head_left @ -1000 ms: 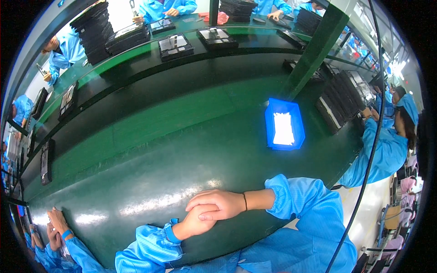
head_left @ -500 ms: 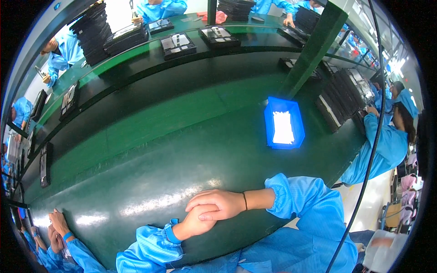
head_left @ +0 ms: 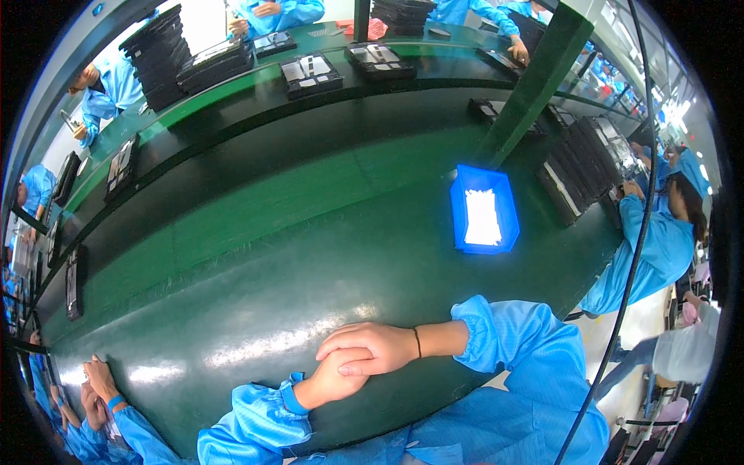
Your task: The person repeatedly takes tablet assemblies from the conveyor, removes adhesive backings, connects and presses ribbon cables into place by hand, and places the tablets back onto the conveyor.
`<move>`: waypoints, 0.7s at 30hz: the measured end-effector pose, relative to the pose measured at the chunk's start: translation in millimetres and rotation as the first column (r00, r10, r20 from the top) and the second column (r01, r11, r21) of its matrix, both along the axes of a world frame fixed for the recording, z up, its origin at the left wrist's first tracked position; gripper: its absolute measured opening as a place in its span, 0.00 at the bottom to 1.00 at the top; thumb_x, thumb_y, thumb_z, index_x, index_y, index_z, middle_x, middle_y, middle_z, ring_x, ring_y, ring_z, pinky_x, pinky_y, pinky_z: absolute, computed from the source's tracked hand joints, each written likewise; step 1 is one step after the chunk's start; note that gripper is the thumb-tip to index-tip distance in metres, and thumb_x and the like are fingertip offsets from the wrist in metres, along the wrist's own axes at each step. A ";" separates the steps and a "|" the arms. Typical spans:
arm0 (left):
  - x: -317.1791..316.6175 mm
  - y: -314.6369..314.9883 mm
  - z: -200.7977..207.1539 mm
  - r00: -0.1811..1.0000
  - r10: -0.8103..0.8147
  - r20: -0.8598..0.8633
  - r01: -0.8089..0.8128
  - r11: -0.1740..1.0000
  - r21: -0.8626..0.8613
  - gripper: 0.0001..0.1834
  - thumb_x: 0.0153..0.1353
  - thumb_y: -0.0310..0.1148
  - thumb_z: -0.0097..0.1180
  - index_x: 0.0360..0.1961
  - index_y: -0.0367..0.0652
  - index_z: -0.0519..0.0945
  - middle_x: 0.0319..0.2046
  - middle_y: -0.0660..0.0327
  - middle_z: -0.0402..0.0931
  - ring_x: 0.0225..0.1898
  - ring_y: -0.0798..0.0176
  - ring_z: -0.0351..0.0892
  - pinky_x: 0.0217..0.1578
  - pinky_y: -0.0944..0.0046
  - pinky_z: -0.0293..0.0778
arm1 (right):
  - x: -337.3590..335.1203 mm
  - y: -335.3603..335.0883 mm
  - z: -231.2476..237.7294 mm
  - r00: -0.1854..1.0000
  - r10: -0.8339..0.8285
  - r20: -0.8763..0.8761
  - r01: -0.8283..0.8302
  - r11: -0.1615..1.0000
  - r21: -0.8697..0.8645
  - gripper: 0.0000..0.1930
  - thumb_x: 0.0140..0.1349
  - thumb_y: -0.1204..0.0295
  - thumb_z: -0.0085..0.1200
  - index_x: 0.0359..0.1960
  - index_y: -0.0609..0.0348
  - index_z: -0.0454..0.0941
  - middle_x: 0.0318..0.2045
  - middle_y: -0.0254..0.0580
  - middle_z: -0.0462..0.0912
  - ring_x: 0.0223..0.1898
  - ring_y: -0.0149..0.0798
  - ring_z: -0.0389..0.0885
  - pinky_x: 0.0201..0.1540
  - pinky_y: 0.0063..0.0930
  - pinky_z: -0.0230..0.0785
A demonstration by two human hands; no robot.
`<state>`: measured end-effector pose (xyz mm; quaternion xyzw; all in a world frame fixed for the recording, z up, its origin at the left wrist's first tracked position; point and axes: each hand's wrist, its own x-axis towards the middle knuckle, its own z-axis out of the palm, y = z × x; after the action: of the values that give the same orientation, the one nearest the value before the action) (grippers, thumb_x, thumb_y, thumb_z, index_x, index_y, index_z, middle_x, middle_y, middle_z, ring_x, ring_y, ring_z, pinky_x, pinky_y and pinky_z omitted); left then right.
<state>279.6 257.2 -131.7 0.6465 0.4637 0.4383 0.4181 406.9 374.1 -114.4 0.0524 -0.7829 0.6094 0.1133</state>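
My right hand lies over my left hand, closed round it, above the near part of the green table. A thin black band circles the right wrist. The fingers of my left hand are hidden beneath the right one, so I cannot tell how they are bent. Beyond my right forearm, a blue bin holds a heap of white pieces, too small to name. Neither hand touches it.
Flat black units sit on the far belt. Black stacks stand at far left and right. A green post and hanging black cable rise at right. Co-workers sit around; one's hands rest at lower left.
My hands have stayed still. Units on the far belt have slid slightly right, and those on the nearer belt slightly left. A co-worker's far hand has shifted right. A person now shows at the right edge.
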 end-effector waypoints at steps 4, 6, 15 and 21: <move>-0.4 -1.2 0.5 1.000 -0.001 0.004 0.001 1.000 -0.001 0.09 0.53 0.20 0.50 0.32 0.38 0.82 0.30 0.51 0.80 0.35 0.50 0.80 0.35 0.58 0.76 | -0.8 -1.6 -0.3 1.000 -0.003 0.002 0.003 1.000 0.008 0.21 0.63 0.62 0.55 0.54 0.60 0.74 0.52 0.50 0.77 0.55 0.51 0.75 0.59 0.40 0.65; -0.6 -1.7 -1.5 1.000 0.003 0.002 -0.003 1.000 0.006 0.09 0.52 0.20 0.50 0.32 0.38 0.82 0.30 0.51 0.80 0.34 0.50 0.80 0.34 0.58 0.76 | -0.8 -1.9 -0.5 1.000 -0.005 0.005 0.005 1.000 0.007 0.21 0.63 0.62 0.55 0.54 0.60 0.74 0.52 0.50 0.77 0.55 0.51 0.75 0.59 0.40 0.65; -2.1 -4.5 -0.9 1.000 0.018 0.014 -0.018 1.000 0.000 0.09 0.53 0.20 0.51 0.32 0.38 0.82 0.30 0.52 0.80 0.33 0.51 0.80 0.34 0.58 0.76 | -2.8 -3.2 1.8 1.000 0.000 0.006 0.000 1.000 -0.005 0.21 0.63 0.63 0.55 0.54 0.61 0.74 0.52 0.50 0.77 0.55 0.51 0.75 0.59 0.40 0.65; -4.8 -5.2 -0.4 1.000 0.002 0.004 -0.002 1.000 -0.012 0.09 0.54 0.20 0.51 0.33 0.38 0.83 0.30 0.53 0.80 0.34 0.52 0.80 0.34 0.59 0.76 | -4.5 -3.9 1.9 1.000 0.005 0.011 -0.005 1.000 -0.004 0.21 0.63 0.63 0.55 0.54 0.61 0.74 0.52 0.50 0.77 0.55 0.51 0.74 0.59 0.40 0.65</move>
<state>274.8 252.1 -132.2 0.6427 0.4661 0.4372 0.4226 402.5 370.2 -112.5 0.0508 -0.7821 0.6118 0.1073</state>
